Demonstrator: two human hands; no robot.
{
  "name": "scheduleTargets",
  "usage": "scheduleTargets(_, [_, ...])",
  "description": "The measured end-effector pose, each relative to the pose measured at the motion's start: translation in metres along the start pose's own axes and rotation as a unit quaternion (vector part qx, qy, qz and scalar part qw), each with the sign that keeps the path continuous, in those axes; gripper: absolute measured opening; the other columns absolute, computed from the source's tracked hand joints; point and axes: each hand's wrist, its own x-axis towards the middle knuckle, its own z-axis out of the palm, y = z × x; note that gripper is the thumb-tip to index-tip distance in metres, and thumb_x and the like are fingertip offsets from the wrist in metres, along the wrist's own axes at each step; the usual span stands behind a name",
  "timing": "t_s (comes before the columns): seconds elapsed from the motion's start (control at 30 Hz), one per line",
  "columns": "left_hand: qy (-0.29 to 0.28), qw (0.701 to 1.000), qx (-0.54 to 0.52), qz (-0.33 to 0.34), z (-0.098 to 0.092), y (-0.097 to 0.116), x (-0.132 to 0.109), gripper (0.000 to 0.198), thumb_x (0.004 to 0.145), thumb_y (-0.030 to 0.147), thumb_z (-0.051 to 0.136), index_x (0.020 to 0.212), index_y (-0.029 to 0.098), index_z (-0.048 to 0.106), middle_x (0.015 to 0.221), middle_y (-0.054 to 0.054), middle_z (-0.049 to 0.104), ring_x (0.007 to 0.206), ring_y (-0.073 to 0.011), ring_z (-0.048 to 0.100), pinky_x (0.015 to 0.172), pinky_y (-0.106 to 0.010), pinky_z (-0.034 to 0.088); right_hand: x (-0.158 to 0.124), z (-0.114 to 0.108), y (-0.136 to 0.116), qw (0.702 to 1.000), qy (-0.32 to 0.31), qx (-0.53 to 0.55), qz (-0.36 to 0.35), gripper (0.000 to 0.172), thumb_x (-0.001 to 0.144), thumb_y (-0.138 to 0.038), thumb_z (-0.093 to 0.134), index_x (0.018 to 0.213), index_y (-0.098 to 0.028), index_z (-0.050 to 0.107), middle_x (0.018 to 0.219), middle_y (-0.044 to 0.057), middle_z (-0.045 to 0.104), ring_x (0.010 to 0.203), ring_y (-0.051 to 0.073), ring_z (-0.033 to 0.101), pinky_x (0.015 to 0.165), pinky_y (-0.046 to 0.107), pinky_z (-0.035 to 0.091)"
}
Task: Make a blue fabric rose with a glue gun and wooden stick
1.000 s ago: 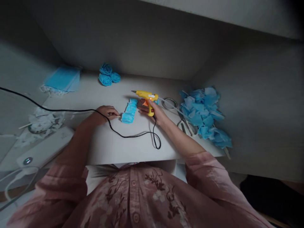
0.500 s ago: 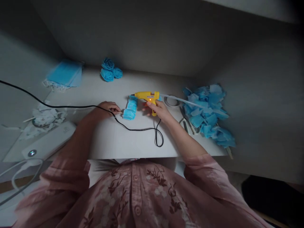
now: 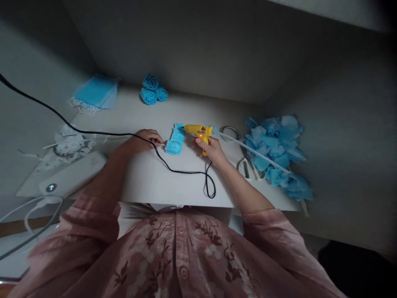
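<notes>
While right fingers (image 3: 203, 145) grip the yellow glue gun (image 3: 191, 128), its label (image 3: 201, 132) unreadable, left fingers (image 3: 156, 137) pinch a stick (image 3: 162, 144)

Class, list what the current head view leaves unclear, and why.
Head view:
Lettering on the yellow glue gun: too small.
Far end of the black cord: cut off by the left edge.
Held end of the pale stick: hidden by the left hand.
Number of blue scraps: they overlap.
Display symbols on the white device: too small.

Dusty-pink buttoned shirt (image 3: 194, 265) with brown sprigs (image 3: 211, 233) and pale blossoms (image 3: 213, 250).
</notes>
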Motion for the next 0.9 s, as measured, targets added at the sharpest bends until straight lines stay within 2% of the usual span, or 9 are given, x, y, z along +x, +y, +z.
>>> scheduleTargets(0.2, [0.015, 1.0, -0.006, 0.004, 0.001, -0.001, -0.001, 0.027, 0.089, 0.041, 0.062, 0.088, 0.019, 0.077, 0.093, -0.008, 0.074, 0.088, -0.0183, 0.069, 0.08, -0.027, 0.051, -0.001, 0.002, 0.004, 0.999, -0.002, 0.045, 0.004, 0.06, 0.06, -0.059, 0.091, 0.1, -0.017, 0.076, 0.113, 0.01, 0.08, 0.074, 0.014, 0.067, 0.046, 0.021, 0.051])
scheduleTargets(0.47, [0.016, 0.999, -0.025, 0.025, 0.003, -0.009, 0.0, 0.033, 0.091, 0.048, 0.063, 0.088, 0.019, 0.078, 0.091, -0.008, 0.074, 0.085, -0.0172, 0.068, 0.077, -0.026, 0.051, -0.001, 0.001, 0.007, 0.999, 0.011, 0.053, 0.001, 0.055, 0.063, -0.059, 0.091, 0.095, -0.016, 0.077, 0.103, 0.01, 0.079, 0.069, 0.012, 0.065, 0.045, 0.02, 0.049])
scheduleTargets(0.77, [0.025, 1.0, -0.019, 0.004, 0.004, -0.009, 0.0, 0.033, 0.091, 0.047, 0.061, 0.088, 0.019, 0.078, 0.092, -0.007, 0.075, 0.086, -0.0178, 0.069, 0.078, -0.026, 0.052, -0.001, 0.001, 0.005, 0.997, 0.011, 0.072, 0.004, 0.061, 0.057, -0.063, 0.093, 0.093, -0.017, 0.075, 0.1, 0.009, 0.079, 0.072, 0.014, 0.067, 0.046, 0.021, 0.051])
scheduleTargets(0.9, [0.026, 1.0, -0.013, -0.001, 0.005, -0.008, 0.001, 0.031, 0.09, 0.044, 0.061, 0.088, 0.019, 0.078, 0.093, -0.007, 0.075, 0.086, -0.0178, 0.07, 0.078, -0.025, 0.051, -0.001, 0.001, 0.005, 0.997, 0.014, 0.075, 0.001, 0.06, 0.055, -0.064, 0.094, 0.09, -0.018, 0.075, 0.097, 0.008, 0.079, 0.067, 0.012, 0.065, 0.048, 0.022, 0.051])
